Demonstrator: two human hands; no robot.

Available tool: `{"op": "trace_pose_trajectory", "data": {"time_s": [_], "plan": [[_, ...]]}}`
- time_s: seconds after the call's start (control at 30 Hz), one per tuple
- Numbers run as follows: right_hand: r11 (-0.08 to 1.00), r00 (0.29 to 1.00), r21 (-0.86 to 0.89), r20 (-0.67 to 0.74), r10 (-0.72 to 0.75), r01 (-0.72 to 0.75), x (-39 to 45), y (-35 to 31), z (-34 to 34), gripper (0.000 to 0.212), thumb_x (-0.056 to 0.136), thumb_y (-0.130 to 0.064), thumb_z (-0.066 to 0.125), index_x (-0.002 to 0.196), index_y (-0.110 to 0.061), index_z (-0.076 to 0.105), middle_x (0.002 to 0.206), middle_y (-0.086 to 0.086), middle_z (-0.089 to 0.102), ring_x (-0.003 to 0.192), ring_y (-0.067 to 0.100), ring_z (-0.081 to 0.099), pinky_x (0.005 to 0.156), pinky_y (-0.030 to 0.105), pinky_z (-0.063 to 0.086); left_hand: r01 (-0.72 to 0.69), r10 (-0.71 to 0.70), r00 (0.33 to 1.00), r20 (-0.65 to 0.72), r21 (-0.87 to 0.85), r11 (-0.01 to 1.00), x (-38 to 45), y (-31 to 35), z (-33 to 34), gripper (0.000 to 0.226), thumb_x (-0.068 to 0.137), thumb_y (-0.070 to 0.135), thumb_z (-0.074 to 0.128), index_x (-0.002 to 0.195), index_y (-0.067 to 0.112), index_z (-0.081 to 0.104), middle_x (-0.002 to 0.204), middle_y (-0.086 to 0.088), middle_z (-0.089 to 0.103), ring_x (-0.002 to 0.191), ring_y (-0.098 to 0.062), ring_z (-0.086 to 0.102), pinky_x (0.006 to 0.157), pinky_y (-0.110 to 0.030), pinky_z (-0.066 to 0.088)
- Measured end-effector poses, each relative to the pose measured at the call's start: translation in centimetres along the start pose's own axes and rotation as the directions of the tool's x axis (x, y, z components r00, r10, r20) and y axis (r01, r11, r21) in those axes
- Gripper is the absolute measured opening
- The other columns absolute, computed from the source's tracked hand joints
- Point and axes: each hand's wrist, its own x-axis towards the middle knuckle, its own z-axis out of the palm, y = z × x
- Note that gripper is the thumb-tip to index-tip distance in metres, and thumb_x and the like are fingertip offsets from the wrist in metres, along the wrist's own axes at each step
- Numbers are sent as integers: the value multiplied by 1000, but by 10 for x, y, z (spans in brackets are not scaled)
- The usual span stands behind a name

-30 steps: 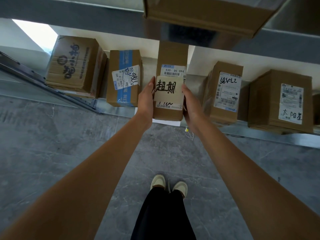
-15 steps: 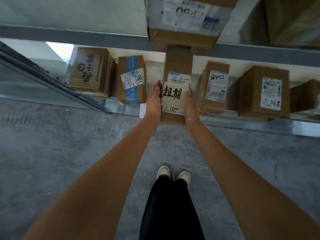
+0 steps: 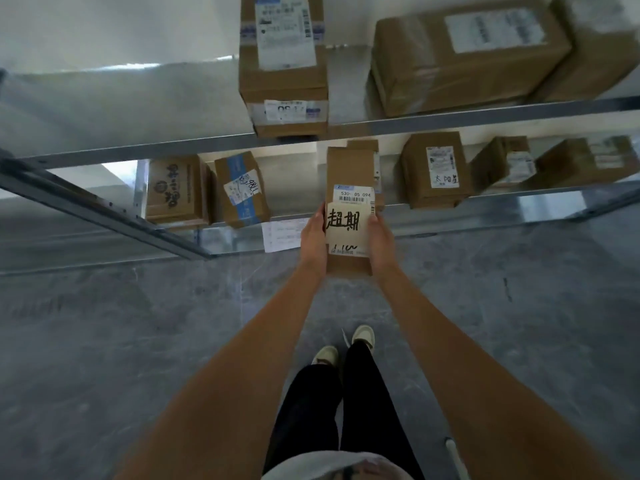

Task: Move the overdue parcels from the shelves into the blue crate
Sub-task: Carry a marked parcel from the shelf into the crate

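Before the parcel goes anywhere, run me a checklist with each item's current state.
1. Parcel bears the handwritten overdue note: ok.
2. Left hand grips its left side: ok.
3. Right hand grips its right side: ok.
4. Parcel clear of the lower shelf: cannot tell; its far end overlaps it.
5. Blue crate located: not ok, out of view.
6. Floor near the feet free of obstacles: ok.

One head-worn wide-angle camera looks steeply down and forward, at arm's length from grey metal shelves (image 3: 450, 121), above grey floor (image 3: 104, 341).
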Motion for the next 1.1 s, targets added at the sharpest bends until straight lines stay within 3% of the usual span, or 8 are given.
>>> {"op": "trace_pose_trajectory", "data": {"time_s": [0.17, 0.23, 0.33, 0.43, 0.57, 0.73, 0.97, 1.1], "plan": [[995, 989, 100, -144, 30, -16, -30, 4, -46, 40, 105, -27, 32, 142, -22, 46, 119, 1, 62, 100, 15, 62, 75, 18, 51, -33, 23, 990, 136, 76, 997, -31, -5, 38, 45, 101, 39, 35, 127, 13, 62, 116, -12, 70, 104, -30, 67, 93, -48, 53], [988, 978, 156, -207, 25, 8, -41, 8, -69, 41, 104, -27, 33, 143, -26, 45, 126, 2, 62, 110, 20, 62, 88, 31, 53, -46, 23, 978, 206, 107, 993, -43, -9, 60, 46, 100, 43, 38, 124, 12, 63, 115, -12, 70, 101, -29, 67, 92, -46, 54], [970, 955, 241, -296, 31, 43, -57, 16, -110, 41, 104, -25, 33, 143, -26, 45, 128, 3, 62, 113, 20, 61, 91, 34, 52, -85, 25, 939, 342, 162, 983, -62, -16, 99, 44, 103, 33, 34, 124, 5, 62, 107, -14, 71, 90, -27, 69, 79, -36, 57], [958, 922, 280, -383, 51, 63, -67, 19, -156, 42, 103, -28, 32, 143, -29, 44, 132, 1, 60, 116, 19, 59, 98, 40, 49, -104, 2, 894, 448, 202, 974, -82, -29, 145, 40, 104, 28, 32, 119, 8, 64, 112, -19, 69, 97, -32, 66, 87, -44, 53], [923, 869, 366, -487, 84, 116, -79, 18, -227, 42, 104, -24, 33, 144, -26, 44, 125, -3, 61, 105, 12, 61, 76, 17, 52, -138, -55, 823, 566, 292, 947, -113, -45, 212, 47, 104, 35, 30, 124, 6, 62, 115, -17, 69, 103, -33, 66, 89, -44, 54], [901, 783, 411, -604, 153, 141, -93, 24, -323, 42, 102, -27, 35, 143, -28, 45, 135, 2, 59, 119, 20, 58, 104, 45, 44, -154, -135, 755, 641, 374, 915, -162, -68, 309, 49, 104, 35, 32, 120, 1, 64, 110, -21, 70, 96, -33, 68, 78, -36, 56], [860, 691, 448, -702, 171, 243, -118, 30, -443, 41, 105, -27, 31, 145, -27, 42, 130, -4, 58, 116, 15, 57, 101, 36, 46, -251, -203, 629, 751, 443, 861, -223, -103, 422, 44, 104, 35, 28, 102, 21, 70, 105, -15, 72, 95, -30, 69, 84, -42, 55], [846, 640, 452, -746, 184, 284, -120, 34, -498, 41, 105, -27, 29, 142, -22, 45, 127, 1, 61, 111, 17, 61, 92, 33, 50, -264, -262, 551, 792, 463, 846, -245, -119, 474, 43, 105, 33, 27, 99, 19, 68, 91, -6, 73, 77, -16, 70, 71, -31, 56]]}}
